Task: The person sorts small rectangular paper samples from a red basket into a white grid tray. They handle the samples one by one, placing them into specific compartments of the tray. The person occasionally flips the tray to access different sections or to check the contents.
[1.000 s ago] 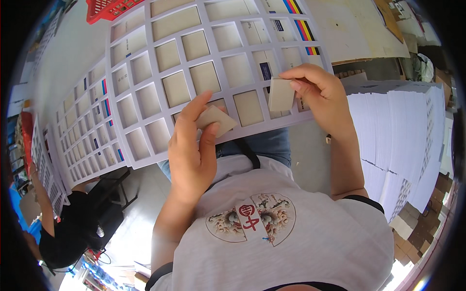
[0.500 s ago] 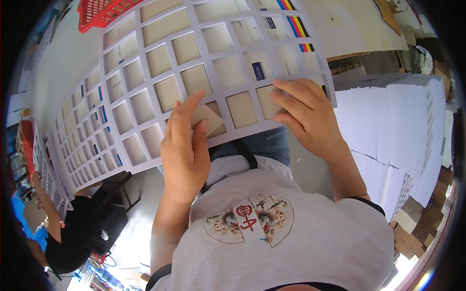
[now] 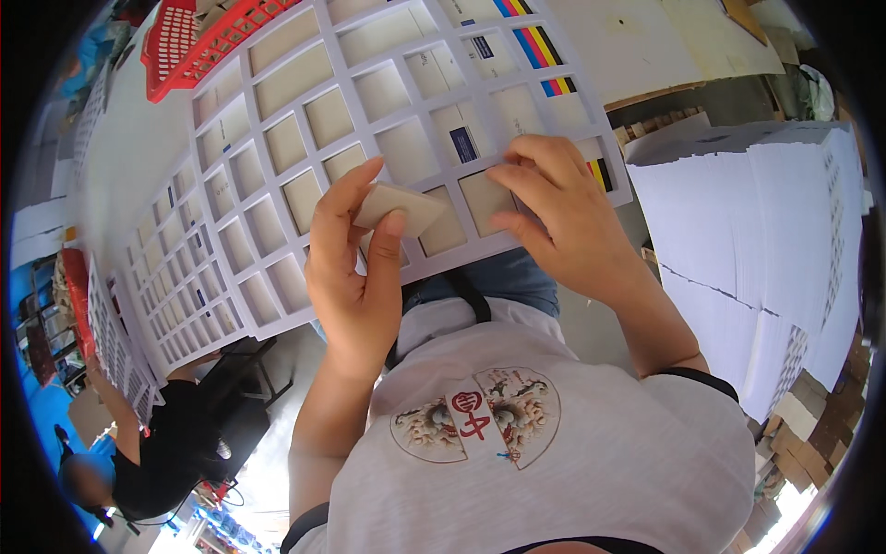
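Currently, left hand pinches a small beige card at 12 o'clock; right hand, holding nothing, presses spread fingers on the die-cut sheet. Press each cell evenly, supporting the sheet edge.

Both forearms come up from the lower edge, bare to short grey sleeves. The left hand is raised with its back toward the camera, wrist straight, thumb and forefinger stretched upward and pinched together at their tips — the remaining fingers curl loosely behind them. The right hand lies palm down just beside it, to its right and slightly higher, wrist bent inward so the fingers point toward the left hand. Its fingers are spread and pressed flat — fingertips down, knuckles lifted, thumb tucked underneath.
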`<state>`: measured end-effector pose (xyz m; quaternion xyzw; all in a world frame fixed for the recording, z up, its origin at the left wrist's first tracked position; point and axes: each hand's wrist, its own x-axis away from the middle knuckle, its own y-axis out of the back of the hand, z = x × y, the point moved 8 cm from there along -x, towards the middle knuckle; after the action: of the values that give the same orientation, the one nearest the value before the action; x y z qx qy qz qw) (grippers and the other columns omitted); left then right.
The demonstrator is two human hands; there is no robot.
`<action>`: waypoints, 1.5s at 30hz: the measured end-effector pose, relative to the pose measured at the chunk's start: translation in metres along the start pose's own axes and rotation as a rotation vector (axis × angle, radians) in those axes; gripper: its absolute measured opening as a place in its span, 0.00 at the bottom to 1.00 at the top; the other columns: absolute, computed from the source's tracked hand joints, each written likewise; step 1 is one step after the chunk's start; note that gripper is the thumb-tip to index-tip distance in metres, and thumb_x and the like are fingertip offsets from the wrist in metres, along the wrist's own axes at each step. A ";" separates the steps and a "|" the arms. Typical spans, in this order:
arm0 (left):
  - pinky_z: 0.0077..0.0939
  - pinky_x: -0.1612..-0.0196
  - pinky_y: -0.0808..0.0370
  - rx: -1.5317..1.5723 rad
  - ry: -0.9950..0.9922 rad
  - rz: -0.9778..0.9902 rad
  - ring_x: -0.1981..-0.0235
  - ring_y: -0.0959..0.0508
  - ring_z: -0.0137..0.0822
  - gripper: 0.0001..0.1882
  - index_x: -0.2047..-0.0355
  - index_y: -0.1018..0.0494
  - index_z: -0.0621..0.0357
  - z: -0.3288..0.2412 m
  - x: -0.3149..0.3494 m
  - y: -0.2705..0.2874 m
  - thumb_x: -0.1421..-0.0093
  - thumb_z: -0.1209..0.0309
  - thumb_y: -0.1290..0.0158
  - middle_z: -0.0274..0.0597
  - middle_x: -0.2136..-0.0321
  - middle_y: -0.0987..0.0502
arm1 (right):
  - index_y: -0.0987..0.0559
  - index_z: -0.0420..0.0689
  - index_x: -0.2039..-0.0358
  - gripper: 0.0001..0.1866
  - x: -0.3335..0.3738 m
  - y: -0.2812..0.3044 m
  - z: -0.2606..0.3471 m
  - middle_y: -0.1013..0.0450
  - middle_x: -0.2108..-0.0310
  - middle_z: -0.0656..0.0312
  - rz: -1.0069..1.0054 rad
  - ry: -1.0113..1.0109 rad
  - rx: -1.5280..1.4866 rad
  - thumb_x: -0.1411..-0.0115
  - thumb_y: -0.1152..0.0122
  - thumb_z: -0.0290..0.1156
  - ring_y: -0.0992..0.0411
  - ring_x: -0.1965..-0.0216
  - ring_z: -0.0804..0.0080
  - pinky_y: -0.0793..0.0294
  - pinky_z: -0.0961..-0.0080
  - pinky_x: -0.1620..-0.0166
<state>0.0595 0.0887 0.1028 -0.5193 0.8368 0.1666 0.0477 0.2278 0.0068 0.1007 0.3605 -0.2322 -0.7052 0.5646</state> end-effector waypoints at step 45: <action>0.59 0.38 0.42 -0.761 -0.389 0.654 0.37 0.41 0.55 0.32 0.42 0.32 0.56 -0.026 0.010 -0.143 0.47 0.61 0.39 0.46 0.35 0.43 | 0.24 0.49 0.45 0.36 0.053 0.071 -0.064 0.40 0.36 0.55 0.085 -0.159 0.163 0.61 0.28 0.24 0.41 0.37 0.51 0.37 0.61 0.38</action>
<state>0.1841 0.0138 0.0916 -0.1715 0.8112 0.5573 -0.0440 0.3161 -0.0573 0.0996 0.3380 -0.3476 -0.6858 0.5428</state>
